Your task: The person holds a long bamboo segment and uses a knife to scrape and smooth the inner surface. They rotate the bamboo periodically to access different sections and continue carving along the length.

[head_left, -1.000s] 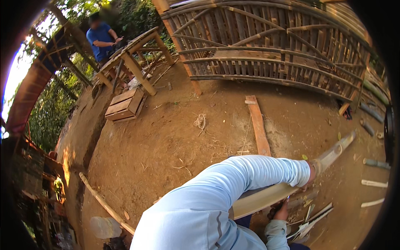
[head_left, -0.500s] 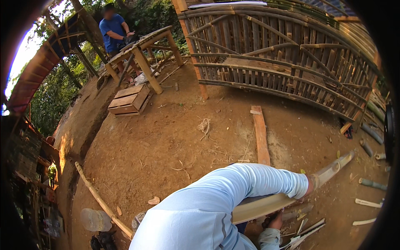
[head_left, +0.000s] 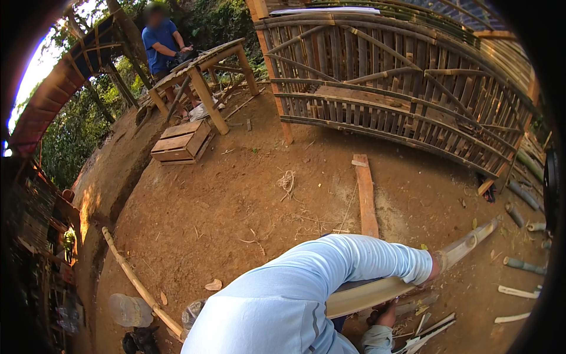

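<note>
A long split bamboo length [head_left: 368,300], pale and hollowed on its inner face, slants from beside my body up to the right. My left arm, in a light blue sleeve, reaches across it. At the cuff my left hand [head_left: 435,265] is closed round the bamboo, its fingers mostly hidden by the sleeve and the piece. Below the bamboo's near edge is my right hand [head_left: 386,314], with curled fingers. Something dark lies at those fingers, too shaded to name. Thin split bamboo strips [head_left: 427,336] lie on the dirt beside the right hand.
A wooden plank [head_left: 365,197] and tangled fibre [head_left: 287,184] lie ahead. Cut bamboo pieces [head_left: 525,265] lie at right, a pole [head_left: 138,286] and plastic jug [head_left: 131,311] at left. Beyond stand a bamboo fence [head_left: 389,88], crate [head_left: 180,143], table [head_left: 200,62] and another person [head_left: 159,50].
The whole view has shifted slightly. Both hands keep nearly the same places at the bamboo, and no clear change of grip shows.
</note>
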The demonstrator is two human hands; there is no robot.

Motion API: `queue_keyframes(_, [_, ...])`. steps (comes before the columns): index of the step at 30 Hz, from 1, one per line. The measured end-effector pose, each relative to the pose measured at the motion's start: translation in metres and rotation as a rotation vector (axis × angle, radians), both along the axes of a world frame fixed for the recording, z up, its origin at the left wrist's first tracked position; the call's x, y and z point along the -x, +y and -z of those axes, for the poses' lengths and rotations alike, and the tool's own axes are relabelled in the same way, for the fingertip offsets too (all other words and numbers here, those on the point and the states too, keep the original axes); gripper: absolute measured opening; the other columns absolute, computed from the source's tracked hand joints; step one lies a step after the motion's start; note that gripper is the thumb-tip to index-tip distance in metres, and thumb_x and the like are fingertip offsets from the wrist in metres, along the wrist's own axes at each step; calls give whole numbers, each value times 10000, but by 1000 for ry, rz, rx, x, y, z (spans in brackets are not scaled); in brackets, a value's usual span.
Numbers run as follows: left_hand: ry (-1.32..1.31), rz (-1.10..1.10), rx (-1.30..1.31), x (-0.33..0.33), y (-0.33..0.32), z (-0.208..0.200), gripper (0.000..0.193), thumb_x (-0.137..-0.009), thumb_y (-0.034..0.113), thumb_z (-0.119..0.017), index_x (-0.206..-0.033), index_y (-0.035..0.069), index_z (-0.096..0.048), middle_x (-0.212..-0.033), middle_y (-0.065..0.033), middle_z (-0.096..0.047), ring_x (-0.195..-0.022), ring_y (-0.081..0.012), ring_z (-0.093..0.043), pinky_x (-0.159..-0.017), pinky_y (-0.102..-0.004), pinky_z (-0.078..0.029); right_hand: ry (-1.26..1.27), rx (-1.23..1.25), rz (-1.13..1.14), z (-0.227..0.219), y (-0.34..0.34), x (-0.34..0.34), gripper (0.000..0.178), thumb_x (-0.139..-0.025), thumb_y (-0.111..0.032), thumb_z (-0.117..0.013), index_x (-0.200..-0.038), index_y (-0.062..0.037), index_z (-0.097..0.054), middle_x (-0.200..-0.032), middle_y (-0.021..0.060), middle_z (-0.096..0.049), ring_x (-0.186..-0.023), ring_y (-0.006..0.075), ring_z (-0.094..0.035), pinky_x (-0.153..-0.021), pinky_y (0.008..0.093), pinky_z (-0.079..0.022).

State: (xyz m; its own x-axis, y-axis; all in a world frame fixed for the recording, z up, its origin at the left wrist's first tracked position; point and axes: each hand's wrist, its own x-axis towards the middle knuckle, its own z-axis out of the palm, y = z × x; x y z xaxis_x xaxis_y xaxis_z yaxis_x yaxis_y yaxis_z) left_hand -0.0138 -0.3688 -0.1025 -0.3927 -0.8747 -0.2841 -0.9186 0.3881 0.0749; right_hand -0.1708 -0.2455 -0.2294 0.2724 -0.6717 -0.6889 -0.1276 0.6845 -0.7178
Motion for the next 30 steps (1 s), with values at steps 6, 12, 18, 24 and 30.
queue_keyframes(6, [-14, 7, 1, -1, -4, 15, 439, -747, 487, -684, -1040, 167, -751, -1063, -111, -718, -1039, -353, -658, -884, -535, -496, -14, -31, -24, 1, 0, -1, 630, -936, -700, -382, -834, -96, -529, -583, 18, -456, -369, 112, -288, -355, 288, -206])
queue_keyframes(12, [43, -9, -19, -2, 1, 5, 400, -736, 448, -692, -1025, 179, -757, -1046, -102, -721, -1024, -348, -661, -893, -518, -491, -18, -44, -25, -2, -1, 1, 562, -943, -671, -401, -904, -133, -560, -613, 20, -489, -372, 109, -316, -351, 279, -222])
queue_keyframes(18, [147, -3, -74, -5, 2, 1, 328, -717, 379, -697, -989, 208, -765, -976, -95, -727, -977, -331, -669, -870, -503, -487, -28, -60, -37, 7, -3, 5, 514, -954, -645, -410, -973, -161, -583, -631, 16, -510, -374, 104, -329, -348, 276, -233])
queue_keyframes(24, [135, -5, -23, -3, 4, 2, 303, -706, 349, -692, -965, 207, -762, -954, -80, -727, -944, -324, -672, -827, -487, -492, -13, -19, -15, 4, -1, 3, 653, -936, -703, -374, -807, -83, -530, -585, 18, -458, -368, 114, -289, -360, 288, -213])
queue_keyframes(30, [132, -1, -57, -2, 0, 3, 315, -708, 357, -694, -985, 223, -759, -976, -68, -728, -962, -319, -669, -831, -507, -487, -4, 2, -5, 0, 1, 1, 668, -930, -712, -379, -795, -78, -540, -577, 14, -456, -369, 117, -293, -363, 292, -222])
